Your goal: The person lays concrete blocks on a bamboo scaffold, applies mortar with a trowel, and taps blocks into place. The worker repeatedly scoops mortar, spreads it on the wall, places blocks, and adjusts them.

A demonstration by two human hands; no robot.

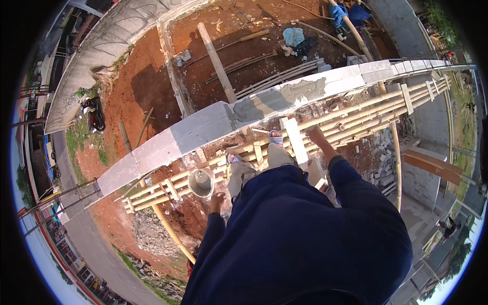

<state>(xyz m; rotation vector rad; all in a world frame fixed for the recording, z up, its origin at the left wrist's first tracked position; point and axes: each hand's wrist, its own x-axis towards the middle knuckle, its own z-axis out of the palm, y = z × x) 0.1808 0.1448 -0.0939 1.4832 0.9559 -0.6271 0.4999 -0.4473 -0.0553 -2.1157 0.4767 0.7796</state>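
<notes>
I stand in striped sandals on a bamboo scaffold (356,115) beside a pale block wall (203,122) with a grey mortar patch. My left hand (217,202) hangs beside a pale bucket (200,184), fingers apart, holding nothing that I can see. My right hand (316,136) is over the bamboo poles, right of a pale board (295,141), fingers loosely bent and apart, with nothing visible in it. A small round object (339,126) sits on the poles farther right.
Beyond the wall lies red earth (152,91) with poles, a blue bundle (293,36) and blue barrels (359,12). Thin steel rods (38,213) jut from the wall's left end. A road (96,254) runs below left. Rubble (381,178) lies below right, near a brown board (432,165).
</notes>
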